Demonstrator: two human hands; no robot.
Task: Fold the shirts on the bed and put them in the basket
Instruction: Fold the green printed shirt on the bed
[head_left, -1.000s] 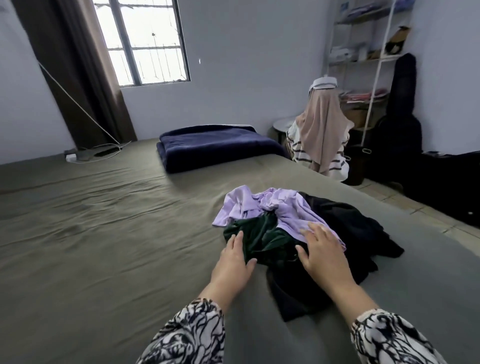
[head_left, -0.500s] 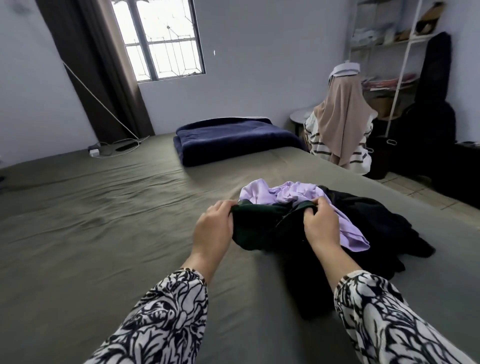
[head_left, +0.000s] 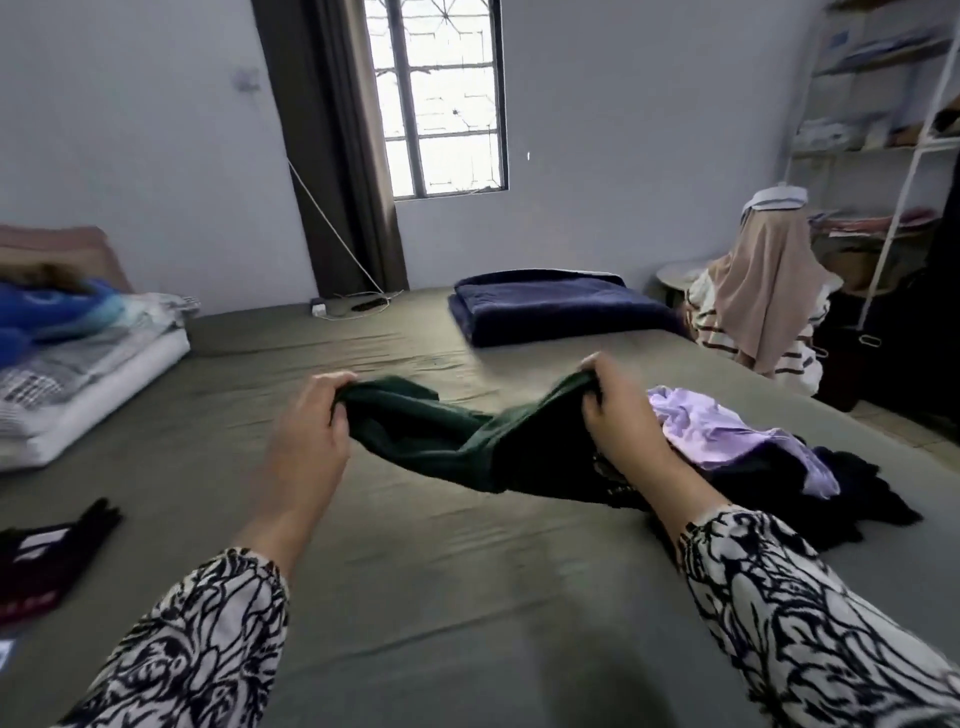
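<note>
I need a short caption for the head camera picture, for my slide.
Both hands, left hand and right hand, hold a dark green shirt above the bed.

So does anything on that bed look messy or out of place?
Mostly the heap at the right: a crumpled lilac shirt lies tangled on black clothes, unfolded. The dark green shirt, held between the left hand and right hand, hangs twisted. No basket is in view.

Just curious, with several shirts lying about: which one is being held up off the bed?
The dark green shirt, gripped by the left hand and right hand. The lilac shirt and black shirt lie crumpled in the pile.
</note>
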